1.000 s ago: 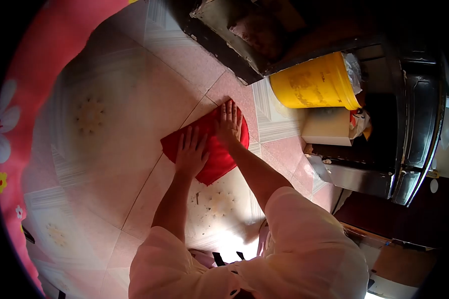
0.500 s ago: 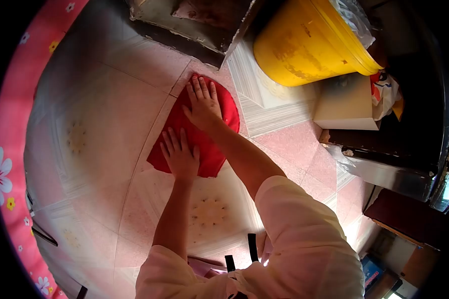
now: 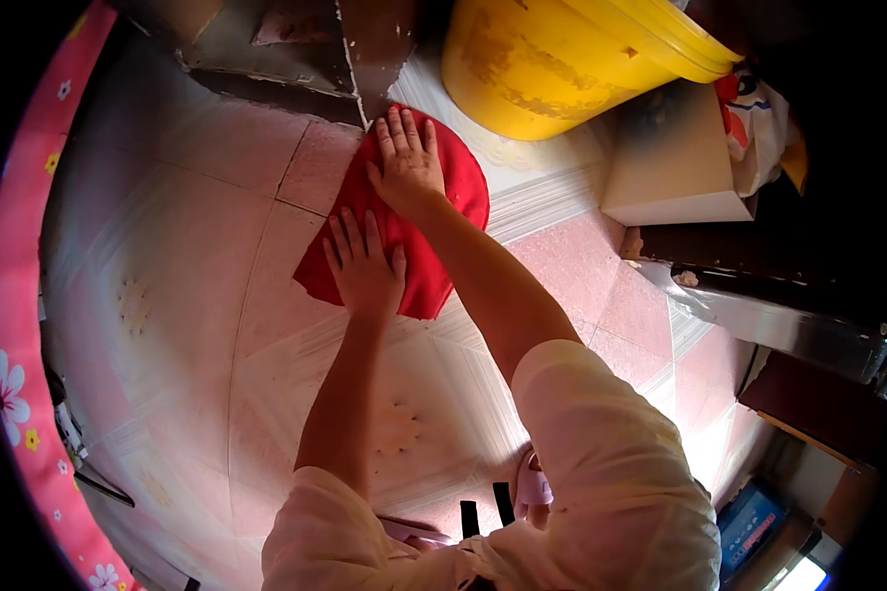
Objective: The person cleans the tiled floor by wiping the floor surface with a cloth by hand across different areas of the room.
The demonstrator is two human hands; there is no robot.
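Note:
A red cloth (image 3: pixel 419 281) lies on the tiled floor (image 3: pixel 197 325), with one rounded edge towards the upper right. My left hand (image 3: pixel 366 271) presses flat on its lower left part, fingers apart. Higher up and to the right, my right hand (image 3: pixel 407 169) rests flat on the cloth near its top edge, its fingers spread. Neither hand grips the cloth; both palms face down.
A yellow bucket (image 3: pixel 552 64) stands at the upper right, beside a cardboard box (image 3: pixel 672 163) with a bag. The corner of dark, worn furniture (image 3: pixel 266 84) meets the cloth's top. Pink flowered fabric (image 3: pixel 25 295) hangs along the left edge.
Both hands have moved up along the floor with the red cloth, towards the dark furniture corner. The view has shifted, and the yellow bucket looks nearer and larger.

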